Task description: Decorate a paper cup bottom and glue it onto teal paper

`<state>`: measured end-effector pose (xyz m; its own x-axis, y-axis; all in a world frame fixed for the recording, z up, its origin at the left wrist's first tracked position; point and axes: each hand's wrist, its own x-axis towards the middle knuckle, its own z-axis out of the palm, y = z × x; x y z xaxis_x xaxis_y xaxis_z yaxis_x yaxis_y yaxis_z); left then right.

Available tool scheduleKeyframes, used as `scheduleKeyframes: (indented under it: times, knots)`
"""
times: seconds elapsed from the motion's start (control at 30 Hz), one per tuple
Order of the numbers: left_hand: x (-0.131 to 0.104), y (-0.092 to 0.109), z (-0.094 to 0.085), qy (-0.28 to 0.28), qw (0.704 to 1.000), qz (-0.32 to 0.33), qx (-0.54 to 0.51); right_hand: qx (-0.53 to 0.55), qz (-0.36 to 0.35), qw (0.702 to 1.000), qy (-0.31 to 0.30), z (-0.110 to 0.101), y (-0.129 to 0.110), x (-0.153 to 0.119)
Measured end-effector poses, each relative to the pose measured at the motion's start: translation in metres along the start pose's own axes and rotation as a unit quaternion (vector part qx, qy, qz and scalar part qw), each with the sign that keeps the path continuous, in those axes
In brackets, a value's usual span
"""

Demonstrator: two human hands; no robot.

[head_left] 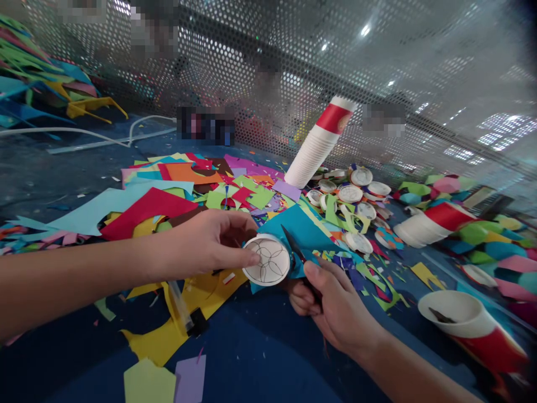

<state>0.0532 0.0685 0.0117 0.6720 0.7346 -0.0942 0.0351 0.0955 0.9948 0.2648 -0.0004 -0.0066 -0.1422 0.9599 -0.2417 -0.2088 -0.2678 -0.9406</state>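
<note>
My left hand [205, 243] is closed on a white round cup base [271, 274], its thumb pressed on the face, where thin lines form a petal pattern. A sheet of blue paper [308, 224] lies behind the base and sticks out past its rim. In my right hand [335, 305] is a pair of dark scissors [293, 243], held by the handles. The blades, apart, point up and left over the blue paper, close to the base's right edge. My left fingertips are hidden behind the base.
Coloured paper scraps [168, 207] spread over the dark blue table [251, 358]. A leaning stack of paper cups [314, 151] stands near a perforated screen [235, 61]. Cut cup bases [350, 194] lie beside it. At right are another cup stack [432, 224] and a tilted cup [474, 319].
</note>
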Motion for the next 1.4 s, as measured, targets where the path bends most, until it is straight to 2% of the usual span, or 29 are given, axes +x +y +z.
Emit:
scheduleKeyframes:
  times: [0.67, 1.0, 1.2, 1.4]
  knots:
    - [-0.0003, -0.0032, -0.0017, -0.003, 1.000, 0.027, 0.017, 0.002, -0.005, 1.000, 0.005, -0.0019, 0.0011, 0.0006]
    - [-0.0016, -0.0021, -0.0026, -0.006, 0.998, 0.011, 0.061, -0.020, -0.012, 0.999, -0.040, -0.0053, 0.0019, 0.0003]
    - [-0.0012, -0.0017, -0.0019, -0.023, 0.998, 0.023, 0.047, -0.024, -0.016, 0.998, -0.061, -0.0055, 0.0019, 0.0000]
    - [-0.0019, 0.0013, -0.0009, -0.023, 0.997, 0.024, 0.064, -0.024, -0.019, 0.999, -0.041, -0.0043, 0.0022, -0.0009]
